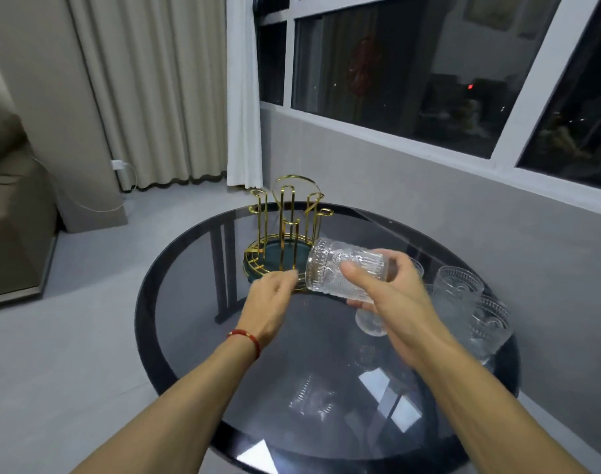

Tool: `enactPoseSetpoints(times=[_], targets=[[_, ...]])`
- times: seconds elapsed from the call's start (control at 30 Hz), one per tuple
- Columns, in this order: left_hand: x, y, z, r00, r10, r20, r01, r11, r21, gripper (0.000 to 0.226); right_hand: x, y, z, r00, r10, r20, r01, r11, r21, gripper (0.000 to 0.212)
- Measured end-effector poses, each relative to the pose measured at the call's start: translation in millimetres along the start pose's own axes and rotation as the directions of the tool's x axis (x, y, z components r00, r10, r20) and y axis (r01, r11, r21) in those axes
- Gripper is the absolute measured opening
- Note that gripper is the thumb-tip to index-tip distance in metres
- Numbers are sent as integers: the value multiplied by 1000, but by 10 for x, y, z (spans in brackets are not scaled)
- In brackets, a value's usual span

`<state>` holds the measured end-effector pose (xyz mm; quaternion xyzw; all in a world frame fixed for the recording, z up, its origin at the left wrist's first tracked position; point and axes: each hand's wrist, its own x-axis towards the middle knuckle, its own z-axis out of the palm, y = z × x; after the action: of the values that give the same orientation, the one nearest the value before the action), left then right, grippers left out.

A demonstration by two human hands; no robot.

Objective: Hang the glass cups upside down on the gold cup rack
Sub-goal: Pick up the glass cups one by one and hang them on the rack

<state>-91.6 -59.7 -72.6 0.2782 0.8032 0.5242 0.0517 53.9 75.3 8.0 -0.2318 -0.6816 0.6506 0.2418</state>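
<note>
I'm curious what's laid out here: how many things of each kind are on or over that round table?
Glass cups: 5 that I can make out, one of them in the right hand; they overlap, so there may be more
Gold cup rack: 1
Red bracelet: 1
Total: 7

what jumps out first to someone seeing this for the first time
The ribbed glass cup held on its side in the right hand, mouth pointing at the gold cup rack standing empty at the far left of the round dark glass table. The left hand rests at the rack's base; more glass cups wait on the right.
</note>
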Motion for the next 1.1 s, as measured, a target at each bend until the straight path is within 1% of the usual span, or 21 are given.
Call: enactPoseSetpoints(times=[0.03, 0.07, 0.1, 0.17, 0.2, 0.23, 0.3, 0.33, 0.4, 0.43, 0.5, 0.6, 0.7, 0.83, 0.97, 1.03, 1.1], targets=[[38, -128, 38, 999, 37, -30, -29, 970, 240, 40, 66, -51, -2, 1000, -17, -3, 17, 1000, -9, 68], [72, -236, 96, 998, 46, -41, -27, 920, 391, 45, 161, -109, -14, 999, -39, 1, 39, 999, -21, 73], [90, -327, 160, 999, 37, -35, -16, 880, 475, 55, 257, -156, -39, 999, -54, 0, 54, 998, -32, 78], [105, -432, 265, 1000, 16, 21, -24, 831, 556, 70, 485, -266, -81, 995, -80, -57, 76, 995, -65, 86], [99, -474, 309, 999, 15, 38, -34, 803, 595, 73, 602, -306, -106, 988, -100, -117, 88, 991, -100, 87], [150, -510, 314, 999, 36, 23, -43, 779, 625, 74, 781, -358, -105, 974, -132, -185, 107, 985, -138, 87], [211, -516, 280, 996, 87, -9, -58, 727, 684, 68, 1107, -453, -111, 937, -189, -294, 140, 974, -181, 90], [238, -513, 262, 993, 119, -7, -78, 693, 717, 65, 1271, -501, -102, 924, -209, -321, 157, 971, -179, 92], [285, -554, 272, 983, 181, -16, -109, 654, 748, 60, 1635, -586, -47, 910, -241, -336, 189, 965, -180, 95], [303, -578, 284, 983, 185, -14, -113, 656, 746, 59, 1810, -619, -2, 908, -262, -328, 206, 959, -196, 96], [306, -614, 311, 988, 153, -10, -98, 679, 727, 59, 2104, -687, 120, 918, -303, -256, 243, 939, -242, 96], [333, -655, 331, 994, 106, -3, -73, 708, 702, 59, 2520, -735, 364, 937, -335, -97, 291, 905, -311, 92], [365, -681, 342, 995, 96, 6, -71, 689, 721, 60, 2833, -743, 625, 956, -292, 31, 283, 889, -360, 91], [365, -686, 349, 996, 90, 2, -65, 698, 713, 60, 3088, -709, 902, 953, -221, 206, 291, 853, -432, 91], [376, -707, 364, 996, 85, 12, -68, 696, 715, 61, 3173, -645, 1079, 925, -122, 360, 297, 824, -482, 87], [379, -719, 361, 996, 87, 10, -68, 698, 713, 61, 3197, -622, 1106, 894, -57, 445, 301, 810, -502, 82], [378, -723, 367, 996, 85, 13, -69, 704, 706, 61, 3231, -629, 1113, 845, 11, 534, 318, 794, -519, 80]])
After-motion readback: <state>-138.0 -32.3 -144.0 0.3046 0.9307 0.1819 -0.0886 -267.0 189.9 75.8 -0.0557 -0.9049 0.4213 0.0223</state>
